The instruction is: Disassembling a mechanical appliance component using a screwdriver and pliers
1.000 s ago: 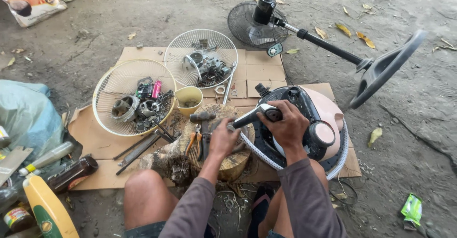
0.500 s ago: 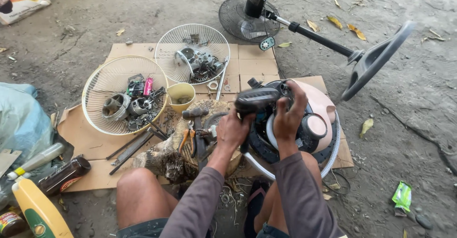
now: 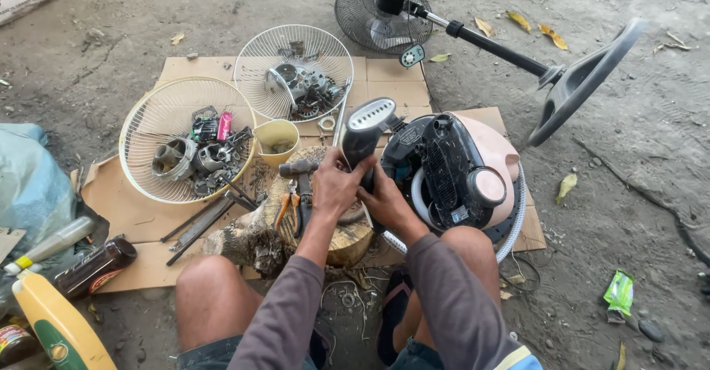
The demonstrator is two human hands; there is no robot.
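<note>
Bare concrete ground (image 3: 629, 214) is covered at centre by flattened cardboard (image 3: 133, 214). At three o'clock of centre a dismantled fan body (image 3: 451, 170) is lain, its dark neck (image 3: 364, 137) grasped by the left hand (image 3: 336, 185) and right hand (image 3: 384, 201), both clenched.

Both hands, left hand (image 3: 334, 186) and right hand (image 3: 386, 201), close around the fan neck (image 3: 362, 137); the motor housing (image 3: 451, 170) sits right of the fingers, a cup (image 3: 275, 138) and two wire guards (image 3: 185, 139) lie left, pliers (image 3: 287, 209) rest just below-left on a log (image 3: 255, 240).
</note>
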